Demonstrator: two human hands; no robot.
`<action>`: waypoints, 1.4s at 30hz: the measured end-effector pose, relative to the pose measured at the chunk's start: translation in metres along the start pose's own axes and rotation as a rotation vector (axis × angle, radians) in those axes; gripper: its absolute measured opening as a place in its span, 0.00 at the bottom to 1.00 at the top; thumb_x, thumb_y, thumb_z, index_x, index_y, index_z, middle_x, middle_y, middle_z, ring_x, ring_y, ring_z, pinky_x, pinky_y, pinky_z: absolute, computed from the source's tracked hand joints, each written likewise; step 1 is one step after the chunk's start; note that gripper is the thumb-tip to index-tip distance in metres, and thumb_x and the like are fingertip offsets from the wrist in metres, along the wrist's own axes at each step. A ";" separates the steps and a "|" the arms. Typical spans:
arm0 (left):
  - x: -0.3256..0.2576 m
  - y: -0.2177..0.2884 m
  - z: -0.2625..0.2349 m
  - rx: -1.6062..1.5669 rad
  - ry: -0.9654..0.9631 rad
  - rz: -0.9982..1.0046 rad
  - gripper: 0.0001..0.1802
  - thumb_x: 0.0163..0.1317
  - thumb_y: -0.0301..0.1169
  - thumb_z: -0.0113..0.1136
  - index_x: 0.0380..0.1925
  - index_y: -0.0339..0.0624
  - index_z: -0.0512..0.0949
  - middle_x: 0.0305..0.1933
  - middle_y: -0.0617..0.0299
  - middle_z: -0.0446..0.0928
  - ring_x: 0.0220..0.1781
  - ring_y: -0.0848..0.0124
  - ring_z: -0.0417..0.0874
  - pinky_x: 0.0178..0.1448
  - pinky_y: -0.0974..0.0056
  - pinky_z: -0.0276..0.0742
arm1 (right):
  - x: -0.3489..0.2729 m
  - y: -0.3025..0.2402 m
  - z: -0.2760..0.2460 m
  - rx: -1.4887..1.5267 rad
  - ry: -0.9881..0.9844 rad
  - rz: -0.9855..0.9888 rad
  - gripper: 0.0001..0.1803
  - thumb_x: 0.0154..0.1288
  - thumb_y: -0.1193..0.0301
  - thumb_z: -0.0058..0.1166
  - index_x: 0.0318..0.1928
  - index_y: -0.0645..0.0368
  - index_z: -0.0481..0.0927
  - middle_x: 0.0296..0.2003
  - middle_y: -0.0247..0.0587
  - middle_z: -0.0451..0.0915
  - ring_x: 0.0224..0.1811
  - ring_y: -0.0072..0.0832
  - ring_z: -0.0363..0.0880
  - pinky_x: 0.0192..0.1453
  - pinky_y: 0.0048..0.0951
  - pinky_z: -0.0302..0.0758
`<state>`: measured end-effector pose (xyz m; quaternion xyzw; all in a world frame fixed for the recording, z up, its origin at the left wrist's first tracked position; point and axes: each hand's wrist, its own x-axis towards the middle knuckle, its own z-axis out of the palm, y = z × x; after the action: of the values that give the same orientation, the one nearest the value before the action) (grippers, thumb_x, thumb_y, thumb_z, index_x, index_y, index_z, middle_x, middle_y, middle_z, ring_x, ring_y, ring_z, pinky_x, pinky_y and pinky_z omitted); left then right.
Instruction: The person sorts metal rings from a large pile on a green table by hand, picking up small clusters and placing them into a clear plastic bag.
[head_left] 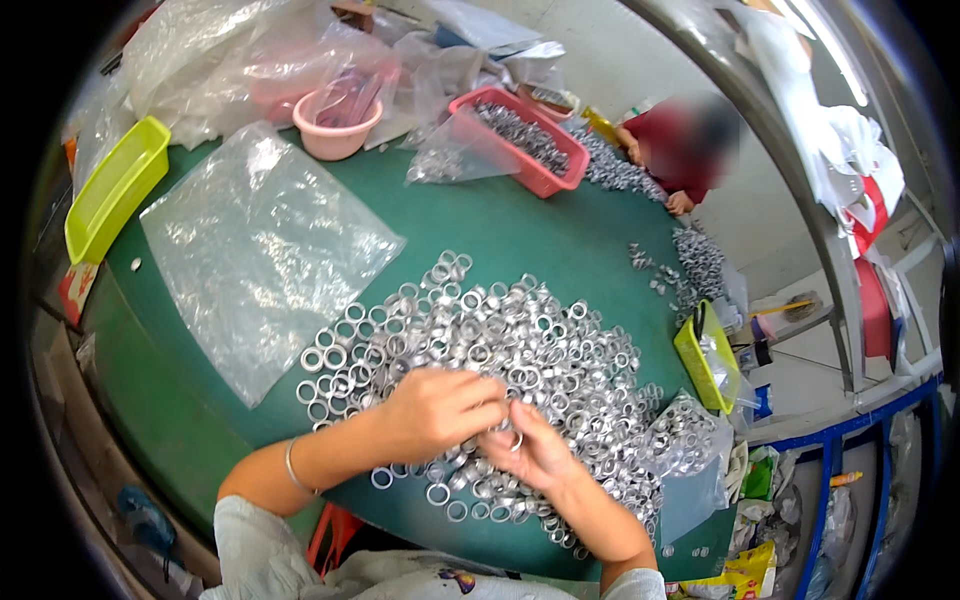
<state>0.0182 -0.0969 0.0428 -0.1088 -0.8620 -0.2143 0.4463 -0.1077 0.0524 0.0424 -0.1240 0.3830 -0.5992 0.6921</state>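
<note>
A broad heap of silver metal rings [590,380] spreads over the green table in front of me. Above its near part my two hands meet. My left hand [440,408], a bracelet on its wrist, is closed with its fingertips pinched together against the other hand; what they hold, if anything, is hidden. My right hand [535,450] is turned partly palm up, its fingers curled around a metal ring [516,441] that shows below the thumb. Whether more rings lie in that palm I cannot make out. Several single rings lie loose along the heap's left and near edges.
A clear plastic bag [265,250] lies flat at left, beside a yellow-green basket [118,190]. Far back stand a pink bowl [338,138] and a pink basket [540,175] of metal parts. A person [680,150] works there. At right are another yellow-green basket [700,365] and a bag of rings [685,435].
</note>
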 end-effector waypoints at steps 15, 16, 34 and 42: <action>-0.009 0.025 -0.006 -0.117 0.127 0.229 0.14 0.41 0.29 0.60 0.32 0.37 0.79 0.37 0.58 0.80 0.23 0.77 0.75 0.21 0.74 0.66 | -0.049 0.020 0.023 -0.379 0.127 -0.307 0.14 0.75 0.68 0.40 0.51 0.64 0.73 0.26 0.29 0.68 0.21 0.14 0.58 0.24 0.18 0.57; -0.009 0.024 -0.007 -0.149 0.131 0.192 0.14 0.41 0.28 0.61 0.32 0.37 0.79 0.37 0.58 0.80 0.23 0.76 0.76 0.21 0.73 0.67 | -0.049 0.022 0.021 -0.375 0.091 -0.316 0.14 0.75 0.68 0.40 0.51 0.64 0.73 0.25 0.29 0.67 0.21 0.14 0.58 0.25 0.18 0.57; -0.012 0.011 0.019 -1.670 0.056 -1.297 0.14 0.63 0.21 0.48 0.48 0.33 0.74 0.39 0.59 0.74 0.27 0.78 0.69 0.24 0.76 0.58 | -0.047 -0.007 -0.004 -0.963 0.390 -0.450 0.15 0.74 0.69 0.41 0.50 0.64 0.77 0.19 0.22 0.63 0.20 0.10 0.55 0.24 0.16 0.53; -0.009 0.013 0.025 -1.702 0.017 -1.487 0.15 0.63 0.26 0.51 0.49 0.37 0.74 0.40 0.62 0.74 0.34 0.78 0.70 0.28 0.76 0.60 | -0.046 -0.019 -0.010 -0.601 0.326 -0.201 0.12 0.70 0.74 0.47 0.52 0.63 0.75 0.26 0.27 0.70 0.25 0.12 0.64 0.28 0.15 0.61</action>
<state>0.0101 -0.0741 0.0259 0.1642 -0.2834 -0.9448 -0.0054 -0.1276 0.0931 0.0653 -0.2616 0.6335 -0.5367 0.4921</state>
